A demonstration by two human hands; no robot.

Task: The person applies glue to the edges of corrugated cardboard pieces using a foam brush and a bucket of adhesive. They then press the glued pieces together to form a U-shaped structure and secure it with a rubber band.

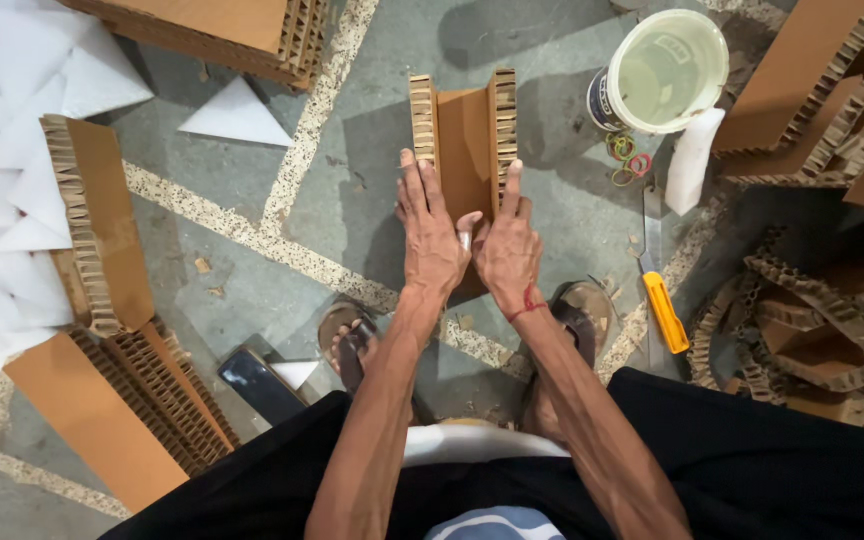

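Brown cardboard piece point(464, 140) stands on the grey floor point(252, 270) right in front of both hands, its long side pointing away, with the left hand point(430, 235) and right hand point(508, 250) pressing flat, fingers open, on its near end.

Both bare forearms reach straight forward and converge, so the hands lie side by side with thumbs touching. The left hand point(430, 240) lies palm down, its fingers straight and close together, pointing away from the body. The right hand point(505, 250) is also flat, index finger stretched forward, with a red thread round its wrist.
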